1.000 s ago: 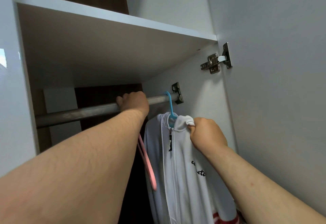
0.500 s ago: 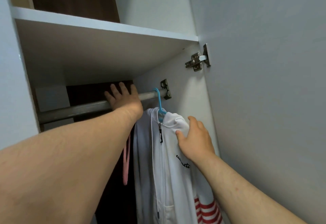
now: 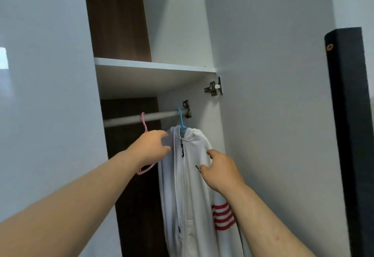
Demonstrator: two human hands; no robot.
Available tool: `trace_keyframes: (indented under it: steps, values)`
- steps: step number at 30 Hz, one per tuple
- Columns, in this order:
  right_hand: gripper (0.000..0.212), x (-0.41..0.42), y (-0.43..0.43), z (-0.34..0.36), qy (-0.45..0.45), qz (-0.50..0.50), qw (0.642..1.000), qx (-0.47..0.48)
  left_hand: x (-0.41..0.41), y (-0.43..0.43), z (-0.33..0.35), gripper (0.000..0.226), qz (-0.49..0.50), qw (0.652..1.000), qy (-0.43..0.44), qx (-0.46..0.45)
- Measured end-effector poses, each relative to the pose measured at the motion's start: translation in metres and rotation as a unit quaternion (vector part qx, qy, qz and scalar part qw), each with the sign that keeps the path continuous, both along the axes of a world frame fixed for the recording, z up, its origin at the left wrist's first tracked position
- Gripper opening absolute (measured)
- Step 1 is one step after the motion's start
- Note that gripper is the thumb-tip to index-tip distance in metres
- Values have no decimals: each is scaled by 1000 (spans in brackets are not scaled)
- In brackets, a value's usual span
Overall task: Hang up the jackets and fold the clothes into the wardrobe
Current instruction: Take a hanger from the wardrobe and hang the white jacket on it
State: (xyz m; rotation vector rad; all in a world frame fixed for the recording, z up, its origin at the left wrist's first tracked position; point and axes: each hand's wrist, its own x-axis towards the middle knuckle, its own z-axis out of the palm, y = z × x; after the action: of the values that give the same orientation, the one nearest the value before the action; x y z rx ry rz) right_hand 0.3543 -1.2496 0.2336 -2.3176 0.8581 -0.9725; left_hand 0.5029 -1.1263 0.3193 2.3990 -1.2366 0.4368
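White jacket (image 3: 192,186) on blue hanger (image 3: 180,120), pink hanger (image 3: 144,122) beside, shelf (image 3: 153,65) above

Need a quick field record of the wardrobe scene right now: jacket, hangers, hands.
hung item: white zip jacket, on blue hanger, at right end of rail
pink hanger: on rail, bare
left hand: fingers loose, in front of pink hanger, holding nothing visible
right hand: open, fingertips on jacket front
shelf: above rail

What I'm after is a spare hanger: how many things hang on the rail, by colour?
Pink hanger, bare: 1
Blue hanger, carrying the jacket: 1
White jacket: 1
Total: 3
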Motion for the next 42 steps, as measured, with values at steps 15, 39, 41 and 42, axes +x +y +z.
trace_keyframes:
  steps: [15, 39, 41, 42]
  values:
    - [52, -54, 134, -3, -11, 240, 963, -123, -109, 194, -44, 43, 24, 995, -9, -95]
    - [51, 66, 343, -37, 61, 521, 832, -179, -75, 452, -129, 54, 277, 957, 1, -90]
    - [52, 73, 366, -41, 72, 549, 813, -178, -82, 478, -137, 52, 310, 947, 5, -89]
    - [52, 76, 377, -44, 76, 562, 804, -178, -86, 492, -142, 48, 328, 941, 7, -90]
